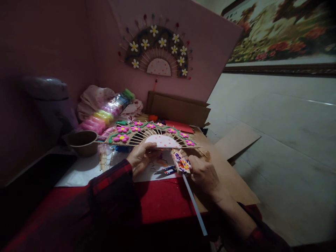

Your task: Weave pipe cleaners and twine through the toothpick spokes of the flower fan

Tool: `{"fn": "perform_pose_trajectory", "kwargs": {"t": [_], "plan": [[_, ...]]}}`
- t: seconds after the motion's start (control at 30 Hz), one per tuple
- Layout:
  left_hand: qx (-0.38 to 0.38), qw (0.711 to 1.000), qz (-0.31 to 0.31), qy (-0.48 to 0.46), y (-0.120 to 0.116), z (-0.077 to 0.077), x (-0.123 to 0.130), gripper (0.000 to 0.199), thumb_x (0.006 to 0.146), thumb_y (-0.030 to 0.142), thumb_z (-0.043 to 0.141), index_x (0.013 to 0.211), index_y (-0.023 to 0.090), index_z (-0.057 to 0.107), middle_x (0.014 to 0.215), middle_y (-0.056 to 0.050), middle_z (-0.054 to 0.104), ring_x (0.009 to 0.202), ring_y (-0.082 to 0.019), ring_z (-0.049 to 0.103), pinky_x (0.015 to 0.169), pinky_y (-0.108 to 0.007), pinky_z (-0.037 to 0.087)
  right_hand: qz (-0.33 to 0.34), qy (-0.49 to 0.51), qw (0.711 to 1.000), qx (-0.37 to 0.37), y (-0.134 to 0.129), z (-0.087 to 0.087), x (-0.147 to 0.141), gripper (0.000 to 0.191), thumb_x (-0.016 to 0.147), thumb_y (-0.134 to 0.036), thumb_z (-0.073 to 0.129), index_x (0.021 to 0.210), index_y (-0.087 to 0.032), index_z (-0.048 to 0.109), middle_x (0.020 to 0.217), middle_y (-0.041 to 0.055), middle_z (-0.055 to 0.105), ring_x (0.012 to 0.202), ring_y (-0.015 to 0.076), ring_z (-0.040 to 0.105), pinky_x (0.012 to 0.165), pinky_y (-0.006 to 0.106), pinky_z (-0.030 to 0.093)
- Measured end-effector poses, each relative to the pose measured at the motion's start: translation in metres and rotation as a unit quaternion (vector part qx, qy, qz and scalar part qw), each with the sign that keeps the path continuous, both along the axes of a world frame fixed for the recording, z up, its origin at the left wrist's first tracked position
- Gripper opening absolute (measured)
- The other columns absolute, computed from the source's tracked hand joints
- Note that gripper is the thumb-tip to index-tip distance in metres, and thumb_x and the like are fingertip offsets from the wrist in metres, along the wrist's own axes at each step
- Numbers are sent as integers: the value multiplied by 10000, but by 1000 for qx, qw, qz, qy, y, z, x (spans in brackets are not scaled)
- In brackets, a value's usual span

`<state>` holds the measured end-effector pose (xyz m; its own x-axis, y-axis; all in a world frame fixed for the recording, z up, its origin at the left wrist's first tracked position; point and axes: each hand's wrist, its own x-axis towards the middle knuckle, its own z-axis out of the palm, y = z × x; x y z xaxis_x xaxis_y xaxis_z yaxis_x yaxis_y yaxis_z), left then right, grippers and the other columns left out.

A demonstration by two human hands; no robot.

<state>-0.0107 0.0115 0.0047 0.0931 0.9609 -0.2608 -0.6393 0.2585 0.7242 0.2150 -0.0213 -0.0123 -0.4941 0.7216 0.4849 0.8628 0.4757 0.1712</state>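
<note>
My left hand (140,158) grips the lower edge of a half-round fan (164,141) made of thin sticks and twine, with pink flowers, a green wavy line and a dotted cloth centre. My right hand (203,173) is closed around a flower-patterned glue gun (181,162). A long pale glue stick (194,204) sticks out of its back toward me. The gun's front end is close under the fan's right part; whether they touch is unclear. Small dark-bladed scissors (166,171) lie on the white sheet between my hands.
A brown bowl (83,148) and thin sticks (104,161) stand at the left. Behind are a bag of coloured clay (109,111), folded cloth and cardboard (178,108). Brown board (223,164) covers the right side. A white-flowered fan (162,42) hangs on the pink panel.
</note>
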Motion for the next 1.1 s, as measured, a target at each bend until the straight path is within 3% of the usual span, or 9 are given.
{"fn": "perform_pose_trajectory", "kwargs": {"t": [0.3, 0.43, 0.6, 0.8, 0.93, 1.1], "plan": [[-14, 1000, 10, 11, -3, 6, 2, 199, 708, 28, 568, 878, 113, 627, 779, -87, 690, 643, -174, 648, 696, -317, 543, -42, -2, 999, -17, -2, -2, 6, 66, 793, -187, 461, 766, -172, 519, 682, 34, 579, 569, 160, 466, 521, 278, 202], [-23, 1000, 12, 11, -4, 7, 2, 199, 711, 32, 564, 884, 109, 626, 770, -86, 696, 611, -166, 641, 671, -307, 544, 0, 45, 999, -7, -2, -3, 7, 119, 816, -177, 425, 821, -158, 543, 709, 48, 601, 594, 167, 519, 540, 269, 265], [-16, 1000, 15, 8, -4, 6, 2, 228, 689, 24, 584, 899, 102, 626, 807, -96, 698, 666, -176, 654, 664, -289, 542, 60, 173, 983, -14, -7, 2, 8, 219, 839, -288, 453, 982, -151, 545, 803, 69, 648, 655, 176, 593, 578, 249, 369], [-17, 1000, 11, 5, -3, 6, 2, 220, 690, 25, 591, 889, 112, 624, 830, -103, 695, 662, -182, 652, 682, -321, 546, -107, 297, 949, 23, -3, 15, 20, 347, 840, -471, 479, 988, -174, 578, 746, 82, 660, 597, 189, 593, 535, 260, 396], [-16, 1000, 12, 7, -1, 6, 1, 212, 687, 16, 592, 879, 102, 621, 812, -103, 693, 660, -180, 654, 706, -330, 546, -159, 354, 921, -30, 9, 21, 50, 447, 799, -532, 532, 1058, -167, 539, 810, 99, 685, 667, 220, 629, 557, 275, 432], [-25, 999, 15, 17, 0, 7, 1, 216, 682, 17, 593, 878, 105, 618, 808, -97, 696, 712, -191, 662, 741, -338, 547, -199, 280, 931, -126, 21, 16, 97, 401, 837, -444, 477, 1156, -202, 510, 999, 104, 681, 819, 243, 648, 631, 297, 447]]}}
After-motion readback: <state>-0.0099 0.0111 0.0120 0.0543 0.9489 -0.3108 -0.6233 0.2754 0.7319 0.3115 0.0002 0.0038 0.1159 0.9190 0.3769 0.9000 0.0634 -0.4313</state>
